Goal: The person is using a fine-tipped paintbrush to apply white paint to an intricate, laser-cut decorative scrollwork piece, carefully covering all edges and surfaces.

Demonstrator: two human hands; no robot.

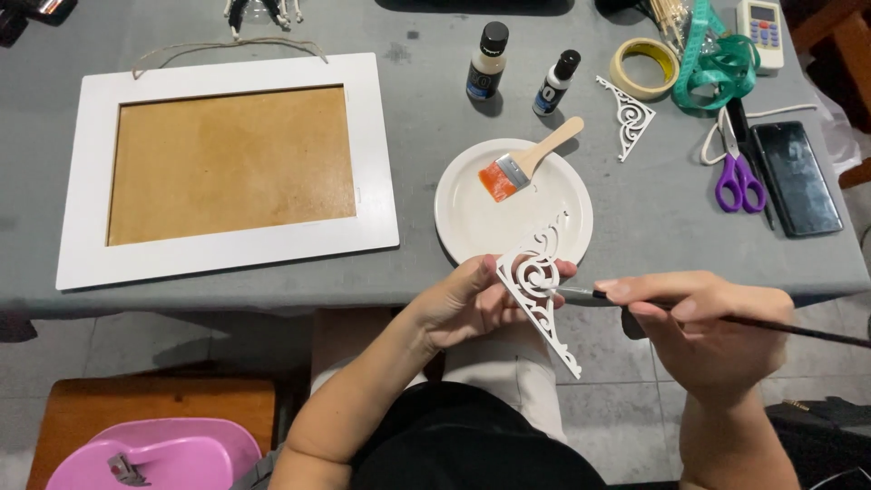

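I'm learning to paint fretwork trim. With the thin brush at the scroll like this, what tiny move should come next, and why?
Probably draw the thin brush tip along the curl it touches: the left hand holds the white scroll bracket over the lap, and the right hand has the bristles at the spiral.

A single head-worn camera looks steeply down from above the person's lap, facing forward over the near edge of the grey worktop (635, 227), close enough that the plate (472, 218) sits mid-frame, both hands just below it and the frame (227, 68) to its left.

Brush (522, 163) on plate (472, 227), right of frame (91, 181)
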